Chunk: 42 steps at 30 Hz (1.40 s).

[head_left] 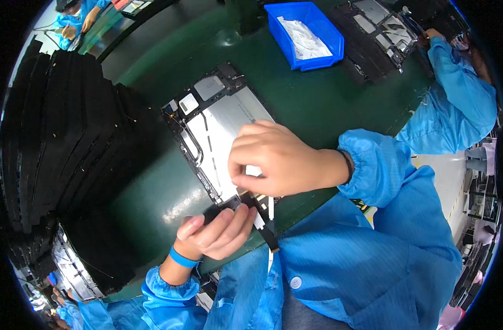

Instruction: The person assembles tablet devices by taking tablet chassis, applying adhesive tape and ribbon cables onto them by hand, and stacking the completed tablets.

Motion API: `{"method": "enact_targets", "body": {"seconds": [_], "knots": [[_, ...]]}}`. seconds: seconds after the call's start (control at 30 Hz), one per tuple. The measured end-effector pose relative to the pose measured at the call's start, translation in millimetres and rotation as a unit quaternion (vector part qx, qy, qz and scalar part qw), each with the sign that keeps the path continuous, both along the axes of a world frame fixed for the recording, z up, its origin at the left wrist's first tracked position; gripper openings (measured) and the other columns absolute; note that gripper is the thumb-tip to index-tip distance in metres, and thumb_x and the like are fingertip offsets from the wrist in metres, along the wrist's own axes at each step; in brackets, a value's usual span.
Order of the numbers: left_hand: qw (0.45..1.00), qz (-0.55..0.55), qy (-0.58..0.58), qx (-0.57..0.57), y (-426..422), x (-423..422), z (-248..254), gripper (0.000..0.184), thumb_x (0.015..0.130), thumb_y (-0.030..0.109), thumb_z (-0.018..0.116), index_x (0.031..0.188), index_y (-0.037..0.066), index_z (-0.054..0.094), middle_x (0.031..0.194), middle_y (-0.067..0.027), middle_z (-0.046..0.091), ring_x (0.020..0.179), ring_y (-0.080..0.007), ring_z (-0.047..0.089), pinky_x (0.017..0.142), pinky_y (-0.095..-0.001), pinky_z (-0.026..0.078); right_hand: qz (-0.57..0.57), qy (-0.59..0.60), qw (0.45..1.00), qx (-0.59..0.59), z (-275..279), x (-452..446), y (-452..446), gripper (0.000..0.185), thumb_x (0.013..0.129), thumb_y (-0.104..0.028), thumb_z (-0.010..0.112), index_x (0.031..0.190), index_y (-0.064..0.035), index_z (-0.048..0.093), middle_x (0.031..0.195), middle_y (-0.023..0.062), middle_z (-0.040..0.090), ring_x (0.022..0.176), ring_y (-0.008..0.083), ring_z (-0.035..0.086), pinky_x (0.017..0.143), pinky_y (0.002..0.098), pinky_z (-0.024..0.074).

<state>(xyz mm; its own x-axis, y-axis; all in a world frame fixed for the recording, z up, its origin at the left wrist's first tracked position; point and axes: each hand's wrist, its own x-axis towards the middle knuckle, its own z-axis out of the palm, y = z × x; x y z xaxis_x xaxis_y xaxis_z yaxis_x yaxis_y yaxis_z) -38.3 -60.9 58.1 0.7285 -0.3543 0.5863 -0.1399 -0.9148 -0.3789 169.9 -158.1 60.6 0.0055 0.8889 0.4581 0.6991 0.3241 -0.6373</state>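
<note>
An opened tablet housing, with a silver panel, black frame and small white labels, lies at a slant on the green table. My left hand, wearing a blue wrist band, is closed around the housing's near edge, its fingers beside a dark part there. From that edge a black ribbon cable hangs toward my lap, next to a thin white strip. My right hand is above the lower part of the silver panel, thumb and fingers pinched together. Whatever is between those fingertips is hidden.
Tall stacks of black trays stand on the left. A blue bin of white slips sits at the back. Another opened device lies at the back right, near a co-worker's blue sleeve. The green table's near edge borders my lap.
</note>
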Motion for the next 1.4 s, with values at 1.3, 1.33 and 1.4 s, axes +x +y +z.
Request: {"method": "enact_targets", "body": {"seconds": [1.3,1.33,1.4], "knots": [[0.891,0.181,-0.02,-0.415,8.3,47.2,-10.7,0.026,0.081,0.001,0.066,0.106,0.006,0.065,0.115,-0.0105,0.062,0.121,-0.0321,0.047,0.107,-0.0425,0.03,0.1,-0.13,0.986,0.012,0.9,32.7,-24.7,0.039,0.077,-0.021,0.068,0.115,-0.01,0.063,0.125,0.0138,0.058,0.12,0.0307,0.049,0.097,0.046,0.0365],[0.902,0.164,-0.014,-0.399,5.0,40.2,-8.1,0.023,0.079,-0.001,0.067,0.101,0.006,0.066,0.11,-0.01,0.064,0.119,-0.0321,0.05,0.107,-0.0432,0.031,0.128,-0.102,0.986,0.001,5.2,31.6,-34.4,0.042,0.076,-0.02,0.068,0.116,-0.0099,0.062,0.125,0.012,0.058,0.121,0.0294,0.049,0.096,0.0456,0.0364],[0.927,0.112,-0.009,-0.356,0.2,27.2,-7.0,0.026,0.07,-0.002,0.072,0.092,0.011,0.067,0.099,-0.0057,0.065,0.111,-0.0302,0.055,0.106,-0.0468,0.03,0.13,-0.085,0.988,-0.028,2.8,17.4,-50.9,0.045,0.072,-0.021,0.072,0.116,-0.0129,0.061,0.118,0.0071,0.058,0.119,0.0256,0.05,0.094,0.044,0.036]]}}
